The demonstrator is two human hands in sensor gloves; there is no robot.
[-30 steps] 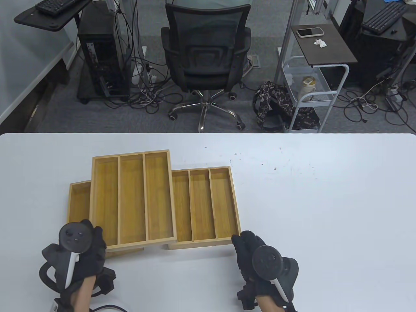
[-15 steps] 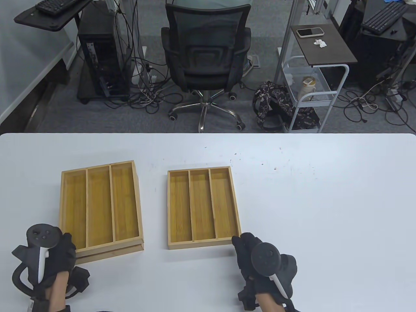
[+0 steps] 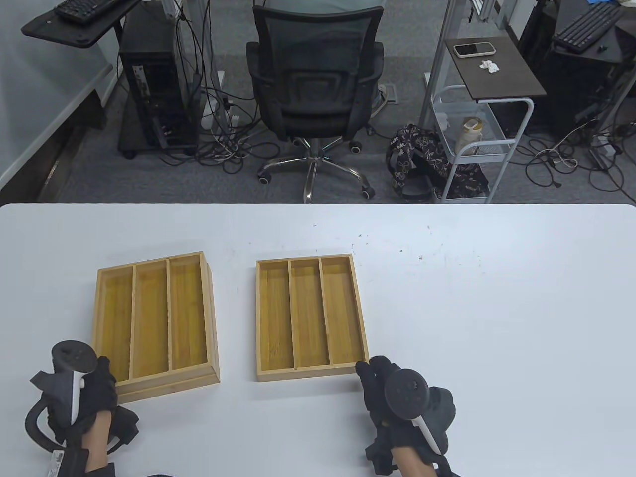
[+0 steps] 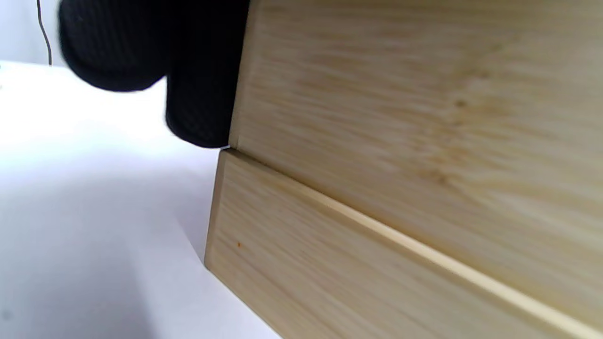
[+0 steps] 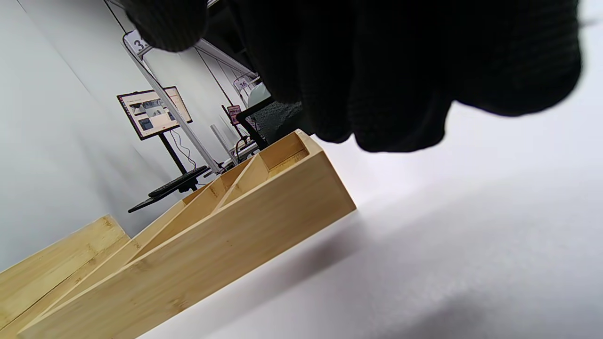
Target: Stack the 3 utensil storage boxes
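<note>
Your left hand (image 3: 94, 392) sits at the lower left of the table view, against the near left corner of the two stacked boxes; whether its grip actually holds the wood is not clear from above. Your right hand (image 3: 392, 397) rests at the lower middle, fingers curled, just beside the near right corner of the single box (image 3: 310, 318) without plainly touching it, so I cannot tell its grip either. The upper box (image 3: 154, 318) lies a little askew on the lower box (image 3: 169, 387), whose near edge shows beneath it. That stack lies at the left centre of the white worktop (image 3: 497, 323), the single box at the centre, a bare strip between them. Each open box has three long compartments.

In the left wrist view, two gloved fingertips (image 4: 198, 94) at the upper left press against the end of the upper box (image 4: 400, 84), just above the seam with the lower box (image 4: 353, 273).

In the right wrist view, your curled fingers (image 5: 400, 70) fill the top of the frame, hanging above the worktop (image 5: 471, 259). The single box (image 5: 212, 245) lies at the lower left, apart from them, with the stack (image 5: 52, 259) at the far left edge.
</note>
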